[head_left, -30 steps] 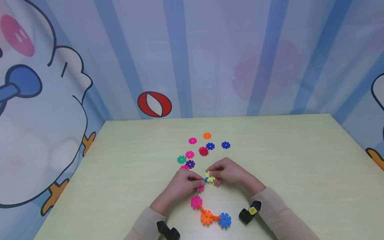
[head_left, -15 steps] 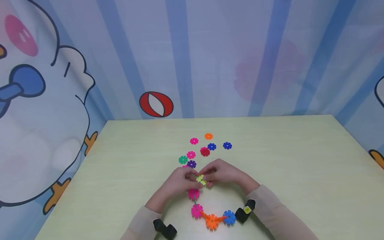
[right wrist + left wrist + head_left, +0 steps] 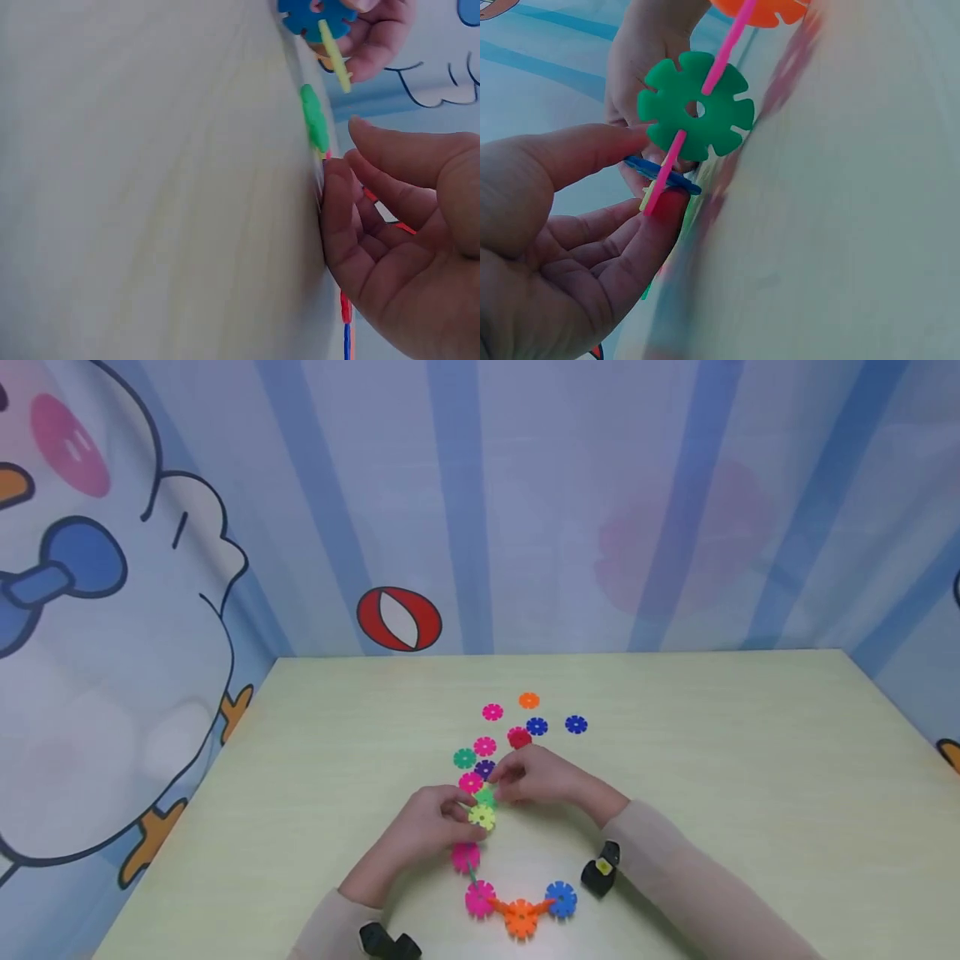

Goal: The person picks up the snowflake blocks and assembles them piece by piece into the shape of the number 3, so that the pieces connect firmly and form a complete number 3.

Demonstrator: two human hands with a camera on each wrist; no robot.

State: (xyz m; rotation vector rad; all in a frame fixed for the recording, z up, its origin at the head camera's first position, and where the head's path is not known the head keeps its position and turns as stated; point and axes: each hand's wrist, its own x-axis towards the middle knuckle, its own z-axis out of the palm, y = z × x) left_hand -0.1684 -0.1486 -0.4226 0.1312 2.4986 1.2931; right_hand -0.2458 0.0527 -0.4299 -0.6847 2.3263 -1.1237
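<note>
My left hand (image 3: pixel 423 828) pinches a chain of slotted snowflake discs by a blue disc (image 3: pixel 301 21), between thumb and fingers. A yellow disc (image 3: pixel 482 817) is slotted onto that blue one, at the chain's far end. Below the hand the chain bends through a pink disc (image 3: pixel 466 858), a green disc (image 3: pixel 731 127) seen edge-on from above, another pink disc (image 3: pixel 480 900), an orange disc (image 3: pixel 521 920) and a blue end disc (image 3: pixel 561 900). My right hand (image 3: pixel 547 777) rests low at the table, thumb apart from its fingers, holding nothing. Its fingertips are beside a loose light green disc (image 3: pixel 313 120).
Loose discs lie beyond the hands: a purple disc (image 3: pixel 485 769), a teal disc (image 3: pixel 464 758), a red disc (image 3: pixel 519 737), an orange disc (image 3: pixel 528 700), and several pink and dark blue ones. The pale table (image 3: pixel 712 735) ends at a printed curtain (image 3: pixel 555 510).
My right hand has let go of the yellow disc and moved up to the loose discs. The left hand has shifted left with the chain, which now carries the yellow disc.
</note>
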